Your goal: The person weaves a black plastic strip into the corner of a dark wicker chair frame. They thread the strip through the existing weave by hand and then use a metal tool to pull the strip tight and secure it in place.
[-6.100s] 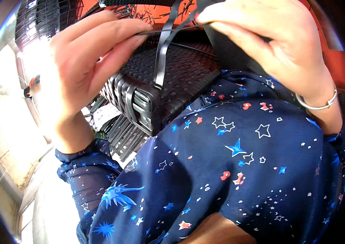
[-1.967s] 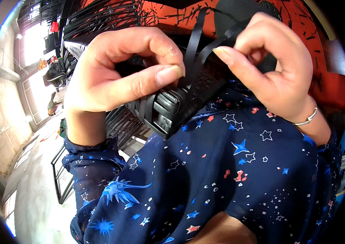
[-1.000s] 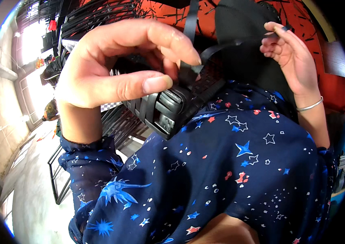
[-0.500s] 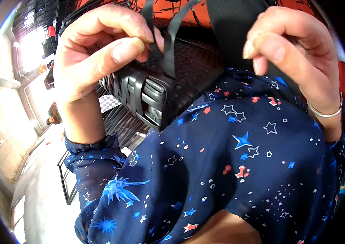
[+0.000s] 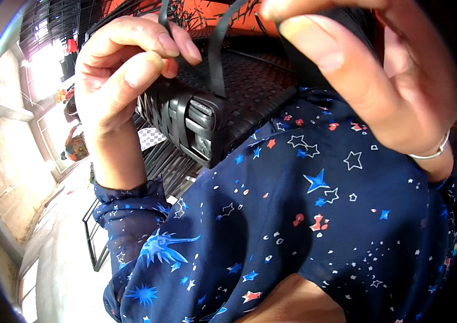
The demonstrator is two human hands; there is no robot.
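Black flat strip (image 5: pixel 216 62) probably light, bendy, slick, best pinched above woven wicker panel (image 5: pixel 261 72)'s left edge; left fingers (image 5: pixel 141 72) loosely curled, right fingers (image 5: pixel 320 46) nearly pinched, can't tell either's hold.

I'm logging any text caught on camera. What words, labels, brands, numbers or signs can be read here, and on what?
None: no text can be read.
Navy top: printed stars and splashes, no lettering visible.
Black strip and woven black piece: no marks legible.
Checked patch: pattern only, as far as shows.
Small red thing in the left background: too small and blurred to tell.
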